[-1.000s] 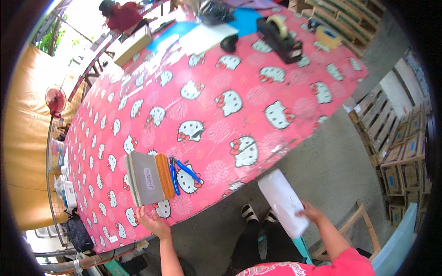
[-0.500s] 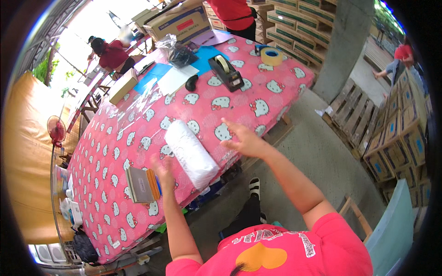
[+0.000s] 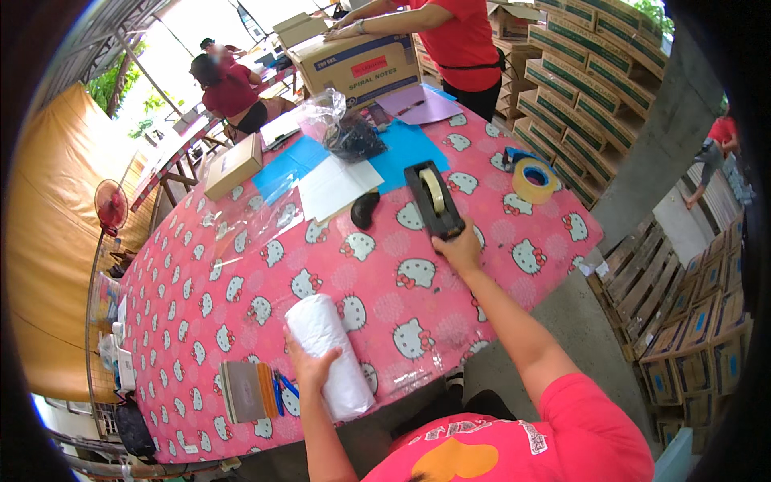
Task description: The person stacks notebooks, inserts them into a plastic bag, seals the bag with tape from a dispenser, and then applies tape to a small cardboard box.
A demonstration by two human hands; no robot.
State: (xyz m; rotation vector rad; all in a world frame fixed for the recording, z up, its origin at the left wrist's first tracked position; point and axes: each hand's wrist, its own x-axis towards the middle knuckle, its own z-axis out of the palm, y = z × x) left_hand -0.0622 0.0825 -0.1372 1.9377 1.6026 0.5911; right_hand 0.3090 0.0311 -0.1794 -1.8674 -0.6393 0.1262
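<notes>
A white plastic-wrapped roll lies at the near edge of the table. My left hand grips its left side, thumb across the top and fingers partly hidden. Farther off, my right hand is closed on the near end of a black tape dispenser holding a pale tape roll. Beside my left hand sit a stack of grey notebooks, some orange-edged pads and blue pens. A small black curved object lies left of the dispenser.
The pink patterned tablecloth covers the table. At its far side are white sheets, blue sheets, a clear bag of black items, a carton and wide tape. A co-worker leans over the carton.
My left hand has come onto the white roll. My right hand has reached forward from above the near edge to the tape dispenser. The view has shifted with my head.
</notes>
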